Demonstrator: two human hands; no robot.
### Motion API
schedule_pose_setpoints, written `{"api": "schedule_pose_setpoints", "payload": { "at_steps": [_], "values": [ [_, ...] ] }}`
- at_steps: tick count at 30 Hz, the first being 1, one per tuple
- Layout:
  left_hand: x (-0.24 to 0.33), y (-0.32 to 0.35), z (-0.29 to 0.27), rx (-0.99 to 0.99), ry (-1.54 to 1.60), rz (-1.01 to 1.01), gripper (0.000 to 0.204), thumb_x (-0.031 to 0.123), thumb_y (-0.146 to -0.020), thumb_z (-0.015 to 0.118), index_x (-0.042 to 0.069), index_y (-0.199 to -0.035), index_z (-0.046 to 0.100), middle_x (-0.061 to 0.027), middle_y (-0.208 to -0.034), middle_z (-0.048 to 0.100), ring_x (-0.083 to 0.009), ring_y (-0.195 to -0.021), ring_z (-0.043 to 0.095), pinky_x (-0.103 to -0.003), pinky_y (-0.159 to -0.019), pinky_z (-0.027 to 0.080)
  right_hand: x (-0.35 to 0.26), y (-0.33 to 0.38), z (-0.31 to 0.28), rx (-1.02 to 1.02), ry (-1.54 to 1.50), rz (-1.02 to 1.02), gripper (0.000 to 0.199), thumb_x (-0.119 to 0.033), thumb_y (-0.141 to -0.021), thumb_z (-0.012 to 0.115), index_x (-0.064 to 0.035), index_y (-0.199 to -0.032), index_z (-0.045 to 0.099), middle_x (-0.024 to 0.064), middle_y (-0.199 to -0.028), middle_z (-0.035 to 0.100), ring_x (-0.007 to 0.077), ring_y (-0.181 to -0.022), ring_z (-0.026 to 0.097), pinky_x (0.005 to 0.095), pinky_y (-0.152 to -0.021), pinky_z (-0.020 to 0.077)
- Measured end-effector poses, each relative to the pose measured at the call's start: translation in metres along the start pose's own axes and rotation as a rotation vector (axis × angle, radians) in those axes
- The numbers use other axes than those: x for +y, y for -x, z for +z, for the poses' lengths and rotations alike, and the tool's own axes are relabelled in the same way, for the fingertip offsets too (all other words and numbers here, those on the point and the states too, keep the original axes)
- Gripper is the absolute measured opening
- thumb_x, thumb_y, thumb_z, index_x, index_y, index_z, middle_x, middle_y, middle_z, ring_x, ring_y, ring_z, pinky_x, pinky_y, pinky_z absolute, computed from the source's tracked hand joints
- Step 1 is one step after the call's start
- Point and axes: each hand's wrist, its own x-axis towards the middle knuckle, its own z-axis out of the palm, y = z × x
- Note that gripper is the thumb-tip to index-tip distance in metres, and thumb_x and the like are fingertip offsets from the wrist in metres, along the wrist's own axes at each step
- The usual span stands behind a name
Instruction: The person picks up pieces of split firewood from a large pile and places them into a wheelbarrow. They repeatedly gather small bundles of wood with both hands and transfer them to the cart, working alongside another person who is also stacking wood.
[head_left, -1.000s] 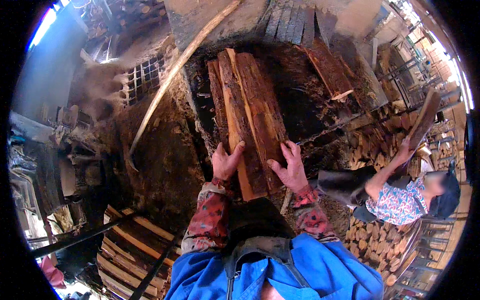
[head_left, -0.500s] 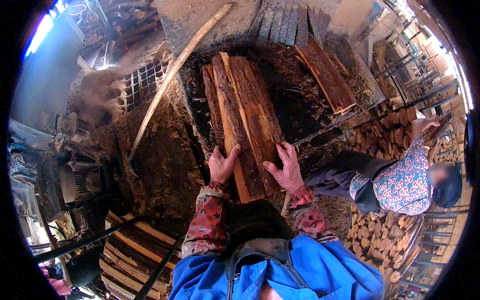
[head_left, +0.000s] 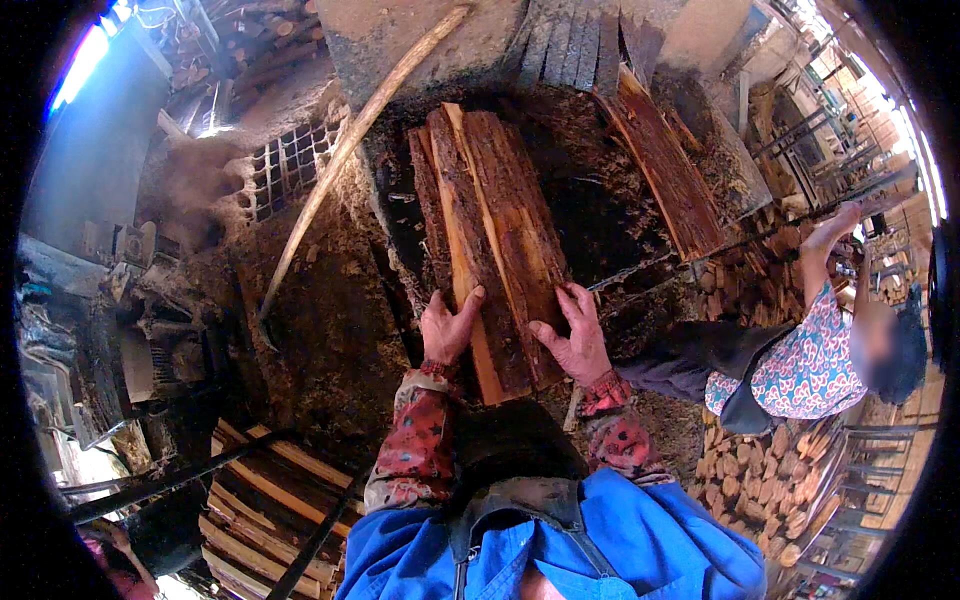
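Observation:
Several long bark-covered wood slabs (head_left: 500, 240) lie side by side on a dark, debris-strewn surface and point away from me. My left hand (head_left: 447, 328) grips the left side of their near end, its thumb on top. On the right side, my right hand (head_left: 573, 338) clasps the same end, with its thumb resting on the bark. The undersides of the slabs and the fingertips beneath them are hidden. To the right, apart from my hands, another bark slab (head_left: 665, 175) lies slanted on the same surface.
A long curved pole (head_left: 350, 140) leans at the left beside a metal grid (head_left: 290, 170). Sawn slabs (head_left: 265, 500) are stacked behind dark bars at lower left. At right a co-worker (head_left: 800, 360) reaches outward above stacked split wood (head_left: 765, 470).
The separate slab on the right has slid nearer, toward the surface's front edge. The co-worker has shifted and their arm is raised differently. My hands and the slabs between them have barely moved.

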Motion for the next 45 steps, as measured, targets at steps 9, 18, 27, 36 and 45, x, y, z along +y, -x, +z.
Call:
{"api": "schedule_pose_setpoints", "payload": {
  "at_steps": [9, 18, 27, 36, 45],
  "values": [
    [-0.011, -0.005, -0.001, -0.064, -0.055, -0.013, 0.072, 0.054, -0.074, 0.074, -0.013, -0.097, 0.059, -0.0220, -0.080, 0.067, -0.0260, -0.074, 0.065, -0.039, -0.064, 0.049, -0.018, -0.003, -0.009, 0.105, 0.028, -0.093, 0.062, -0.032, -0.078, 0.075, 0.0067, -0.122, 0.054, 0.0171, -0.127, 0.047, 0.0318, -0.119, 0.047, 0.0380, -0.101, 0.0402],
    [-0.001, -0.003, 0.000, -0.051, -0.043, -0.038, 0.073, 0.055, -0.074, 0.073, -0.013, -0.097, 0.059, -0.0218, -0.081, 0.067, -0.0252, -0.078, 0.066, -0.038, -0.067, 0.050, -0.030, -0.009, -0.007, 0.066, 0.033, -0.150, 0.049, -0.012, -0.072, 0.076, 0.0029, -0.115, 0.059, 0.0151, -0.122, 0.052, 0.0338, -0.115, 0.049, 0.0399, -0.099, 0.0416],
    [-0.007, -0.004, 0.001, -0.077, 0.046, -0.020, 0.072, 0.055, -0.074, 0.074, -0.013, -0.097, 0.060, -0.0189, -0.077, 0.067, -0.0227, -0.073, 0.065, -0.036, -0.065, 0.050, -0.035, -0.014, -0.014, 0.025, 0.081, -0.185, 0.045, -0.012, -0.072, 0.075, 0.0062, -0.111, 0.060, 0.0172, -0.120, 0.052, 0.0347, -0.113, 0.050, 0.0398, -0.097, 0.0425],
    [-0.023, -0.009, 0.005, -0.060, -0.018, -0.015, 0.075, 0.059, -0.073, 0.072, -0.012, -0.095, 0.060, -0.0234, -0.078, 0.066, -0.0322, -0.077, 0.067, -0.040, -0.068, 0.050, -0.008, -0.023, -0.025, 0.054, -0.043, -0.158, 0.034, -0.014, -0.074, 0.075, 0.0019, -0.102, 0.065, 0.0130, -0.109, 0.059, 0.0310, -0.099, 0.059, 0.0381, -0.086, 0.0487],
    [-0.024, -0.010, 0.005, -0.031, -0.098, 0.000, 0.080, 0.059, -0.072, 0.073, -0.015, -0.101, 0.058, -0.0249, -0.084, 0.067, -0.0326, -0.081, 0.067, -0.039, -0.071, 0.051, 0.104, -0.062, -0.019, 0.068, 0.394, 0.066, 0.055, -0.015, -0.076, 0.072, -0.0023, -0.125, 0.053, 0.0187, -0.122, 0.050, 0.0360, -0.113, 0.050, 0.0404, -0.096, 0.0426]
  ]
}}
